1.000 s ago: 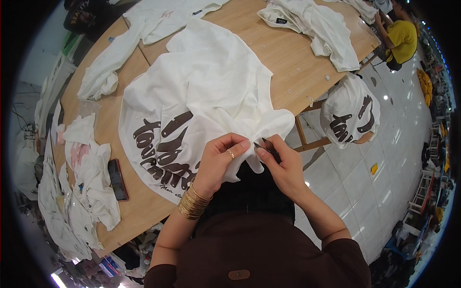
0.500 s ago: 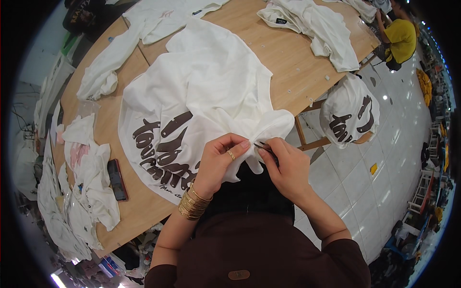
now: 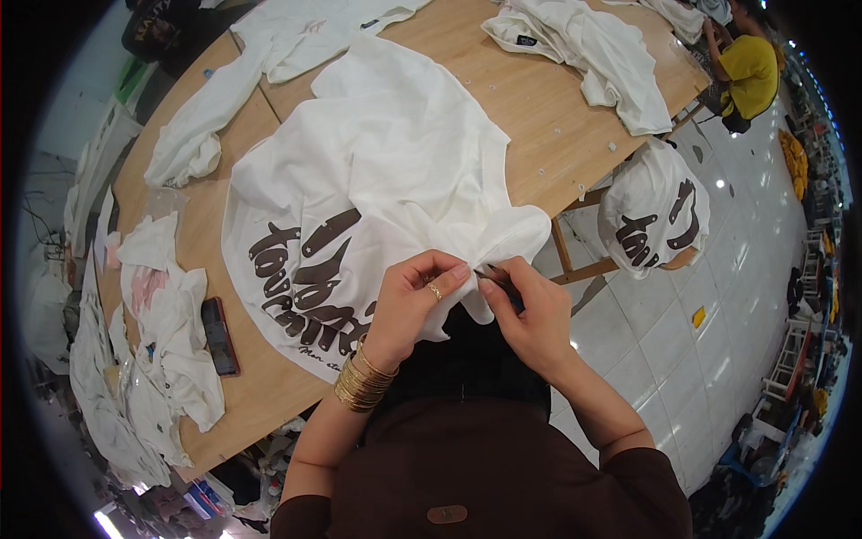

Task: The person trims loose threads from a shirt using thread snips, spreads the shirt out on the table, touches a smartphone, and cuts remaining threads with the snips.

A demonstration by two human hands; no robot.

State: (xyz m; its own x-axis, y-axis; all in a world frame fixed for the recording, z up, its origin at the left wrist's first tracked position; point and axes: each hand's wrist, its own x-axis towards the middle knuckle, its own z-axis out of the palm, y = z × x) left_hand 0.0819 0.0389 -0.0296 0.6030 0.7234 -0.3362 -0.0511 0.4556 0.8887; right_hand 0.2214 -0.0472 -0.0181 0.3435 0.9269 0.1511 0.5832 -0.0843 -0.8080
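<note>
A white shirt point(image 3: 404, 135) with dark brown lettering lies spread over the table's near edge, its lower right part bunched up in front of me. My left hand point(image 3: 420, 292), with a gold ring and several gold bangles, pinches a fold of it between thumb and fingertips. Close beside it, my right hand point(image 3: 537, 310) is closed around small dark thread snips point(image 3: 486, 269), mostly hidden by the fingers. Their tips touch the cloth right by my left fingertips. A flap of the shirt stands up behind both hands.
On the wooden table point(image 3: 539, 135) lie more white garments point(image 3: 584, 54) and a phone point(image 3: 221, 337). A stool point(image 3: 572, 269) at the right bears a white printed garment point(image 3: 654, 211). Far right, a person in yellow point(image 3: 750, 72) sits near the table. Tiled floor extends right.
The snips' tips, plainly apart before, now sit closer together and lower against the cloth. My right hand has shifted slightly left; my left hand keeps its pinch.
</note>
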